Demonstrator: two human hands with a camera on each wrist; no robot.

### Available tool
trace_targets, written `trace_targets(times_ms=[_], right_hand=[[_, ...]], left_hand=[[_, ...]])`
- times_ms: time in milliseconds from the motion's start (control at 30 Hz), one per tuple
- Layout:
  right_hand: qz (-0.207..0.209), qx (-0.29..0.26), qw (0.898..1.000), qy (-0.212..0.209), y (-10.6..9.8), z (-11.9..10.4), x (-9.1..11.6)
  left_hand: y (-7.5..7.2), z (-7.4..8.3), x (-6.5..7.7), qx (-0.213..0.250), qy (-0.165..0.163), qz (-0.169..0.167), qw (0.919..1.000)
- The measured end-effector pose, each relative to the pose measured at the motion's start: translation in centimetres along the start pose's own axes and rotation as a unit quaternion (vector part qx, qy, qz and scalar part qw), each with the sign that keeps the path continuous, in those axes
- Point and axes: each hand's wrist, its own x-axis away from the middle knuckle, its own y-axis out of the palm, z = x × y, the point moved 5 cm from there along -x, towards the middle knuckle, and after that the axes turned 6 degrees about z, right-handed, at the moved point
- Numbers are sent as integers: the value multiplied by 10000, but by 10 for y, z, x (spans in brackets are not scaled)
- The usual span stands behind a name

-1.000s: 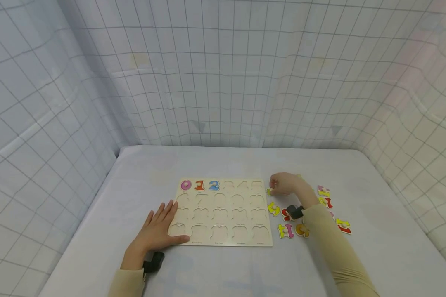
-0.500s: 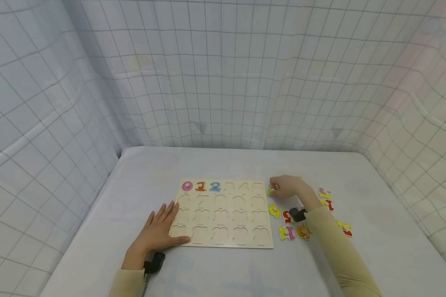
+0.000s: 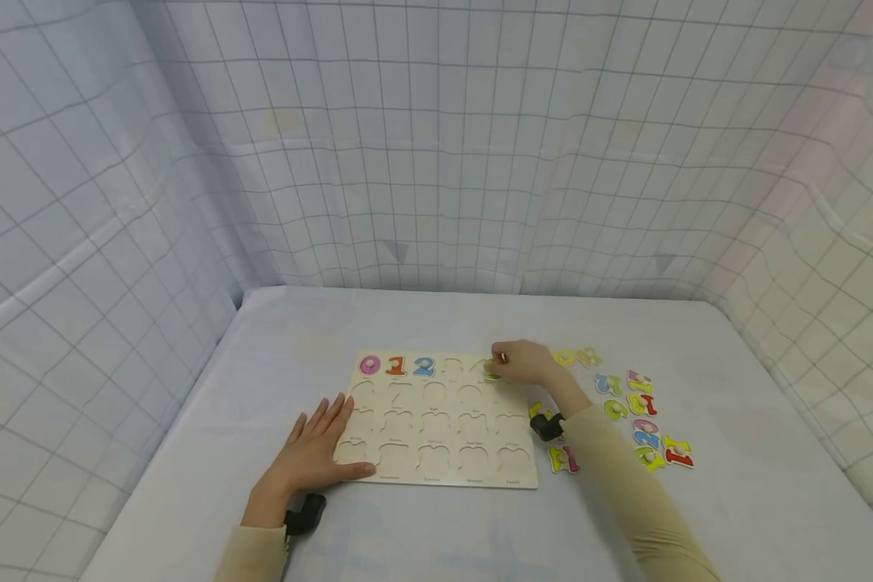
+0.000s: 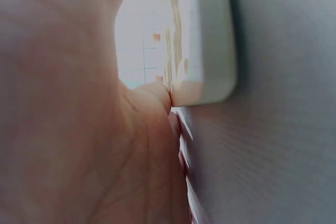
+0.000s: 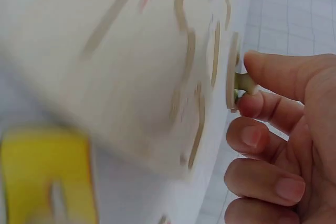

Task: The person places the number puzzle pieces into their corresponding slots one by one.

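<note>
A wooden number puzzle board (image 3: 451,449) lies on the table, with a pink 0 (image 3: 369,365), an orange 1 (image 3: 396,366) and a blue 2 (image 3: 424,367) seated in its top row. My left hand (image 3: 311,446) rests spread on the board's left edge, thumb along the near corner. Over the upper right of the board, my right hand (image 3: 522,363) pinches a greenish number piece (image 3: 492,375) by its knob (image 5: 244,82) between thumb and forefinger. The right wrist view shows that piece (image 5: 231,72) edge-on, its number not readable. Whether it touches the board I cannot tell.
Several loose number pieces lie right of the board, among them a green 6 (image 3: 614,410), a red-and-yellow 11 piece (image 3: 677,452) and a yellow-and-pink piece (image 3: 563,460). My right forearm covers part of that area. Gridded white curtains (image 3: 436,162) stand behind and at both sides.
My right hand has moved left from beside the board to above its top row, carrying the greenish piece. More loose pieces now show beyond the forearm. My left hand stays in place.
</note>
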Motion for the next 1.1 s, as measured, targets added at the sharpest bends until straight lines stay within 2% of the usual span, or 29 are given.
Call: trace_targets(times_ms=[400, 633, 1100], right_hand=[[104, 185, 9996, 190, 24, -34, -33], [-127, 308, 9989, 315, 35, -38, -43], [-328, 546, 9965, 549, 36, -43, -49]], left_hand=[[3, 1, 0, 87, 50, 61, 9999], [0, 3, 1, 59, 7, -30, 10000], [-2, 2, -1, -40, -16, -85, 10000]])
